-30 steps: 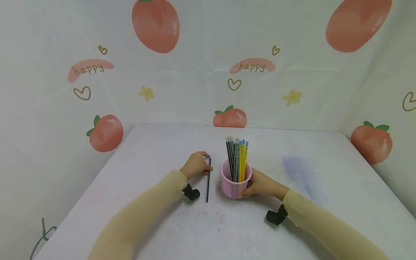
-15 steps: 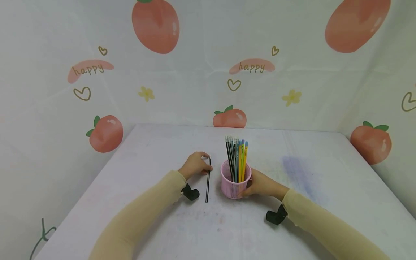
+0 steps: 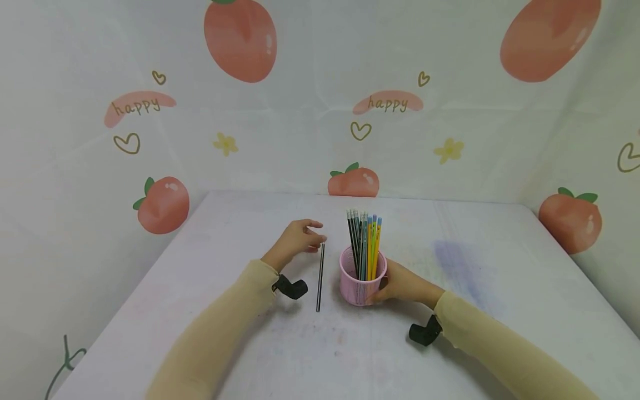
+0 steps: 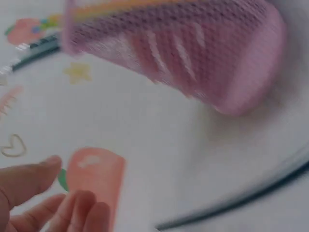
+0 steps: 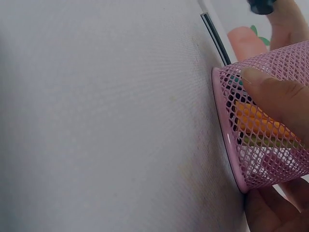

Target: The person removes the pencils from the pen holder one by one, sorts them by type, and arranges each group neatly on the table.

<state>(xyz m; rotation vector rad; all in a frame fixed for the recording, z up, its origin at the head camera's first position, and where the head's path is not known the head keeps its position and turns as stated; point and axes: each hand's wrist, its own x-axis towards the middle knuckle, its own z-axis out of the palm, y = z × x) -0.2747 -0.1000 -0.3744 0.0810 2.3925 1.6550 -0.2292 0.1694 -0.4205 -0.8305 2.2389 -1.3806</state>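
A pink mesh pencil cup point(image 3: 350, 286) stands upright on the table, with several black, grey-green and yellow pencils point(image 3: 363, 244) in it. My right hand point(image 3: 406, 283) grips the cup from the right side; its thumb point(image 5: 280, 99) lies across the mesh in the right wrist view. Left of the cup, a dark striped pencil point(image 3: 320, 280) lies lengthwise on the table. My left hand point(image 3: 295, 240) is near that pencil's far end, fingers loosely bent with nothing between them. In the left wrist view, the hand point(image 4: 53, 203) appears apart from the pencil point(image 4: 241, 198).
The white tabletop point(image 3: 280, 350) has a faint purple stain point(image 3: 460, 266) on the right. A cloth backdrop point(image 3: 300, 116) printed with peaches rises behind it. A thin green cord point(image 3: 67, 358) hangs at the lower left.
My left hand has come off the loose pencil and moved up and away toward its far end. The pencil stays where it lay. My right hand and the cup have not moved.
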